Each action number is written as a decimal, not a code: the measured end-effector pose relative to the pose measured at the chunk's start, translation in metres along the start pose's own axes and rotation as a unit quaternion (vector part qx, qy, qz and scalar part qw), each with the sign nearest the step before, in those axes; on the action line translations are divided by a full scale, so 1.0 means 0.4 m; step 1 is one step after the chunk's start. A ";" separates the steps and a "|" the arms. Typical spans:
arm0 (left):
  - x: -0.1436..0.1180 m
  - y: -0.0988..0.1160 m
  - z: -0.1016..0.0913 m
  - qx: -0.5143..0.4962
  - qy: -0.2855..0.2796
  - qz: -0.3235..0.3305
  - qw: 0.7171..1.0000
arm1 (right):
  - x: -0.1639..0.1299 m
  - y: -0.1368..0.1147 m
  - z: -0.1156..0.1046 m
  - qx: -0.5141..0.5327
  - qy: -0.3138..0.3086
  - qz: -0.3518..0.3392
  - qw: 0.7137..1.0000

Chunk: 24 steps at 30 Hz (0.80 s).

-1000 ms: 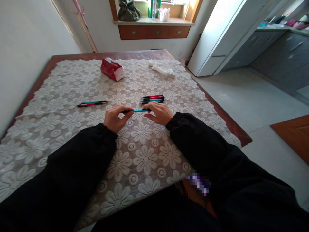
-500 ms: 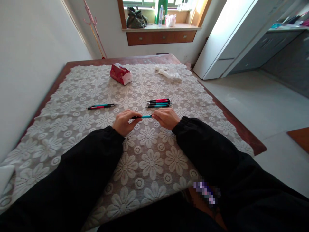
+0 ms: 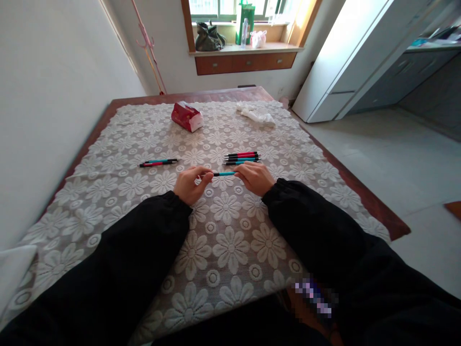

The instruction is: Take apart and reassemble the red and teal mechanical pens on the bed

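A blue-and-black pen (image 3: 226, 174) lies level between my two hands, just above the lace tablecloth. My left hand (image 3: 191, 184) pinches its black end with thumb and forefinger; the very tip is hidden by the fingers. My right hand (image 3: 255, 178) is closed around the blue end, covering it. Just beyond the right hand several pens (image 3: 242, 155), red-and-black and blue-and-black, lie side by side in a row. Off to the left, a red-and-black pen (image 3: 156, 164) rests beside a blue-and-black pen (image 3: 162, 160).
Farther back on the tablecloth (image 3: 230, 247) sit a red tissue pack (image 3: 186, 117) and a crumpled white plastic bag (image 3: 256, 116). The wooden table edge (image 3: 382, 211) shows at right. A wall stands close on the left, and a white fridge (image 3: 334, 67) at the far right.
My left fingers have slid outward along the pen, so more of its black part shows between the hands. The whole view has shifted slightly; the lying pens stay put.
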State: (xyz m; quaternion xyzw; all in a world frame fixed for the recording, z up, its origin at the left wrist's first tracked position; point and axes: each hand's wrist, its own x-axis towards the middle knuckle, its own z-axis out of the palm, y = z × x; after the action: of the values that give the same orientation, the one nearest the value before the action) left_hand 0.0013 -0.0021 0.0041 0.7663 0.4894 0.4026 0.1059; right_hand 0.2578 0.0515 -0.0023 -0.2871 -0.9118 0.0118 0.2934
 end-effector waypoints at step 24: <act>0.000 -0.009 0.002 -0.010 0.003 0.048 0.999 | -0.008 0.028 -0.014 0.003 -0.044 0.018 0.999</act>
State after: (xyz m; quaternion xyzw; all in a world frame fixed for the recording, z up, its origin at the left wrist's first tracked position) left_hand -0.0006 -0.0002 0.0014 0.7868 0.4481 0.4143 0.0928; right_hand 0.2686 0.0583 -0.0016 -0.3013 -0.9185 0.0326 0.2541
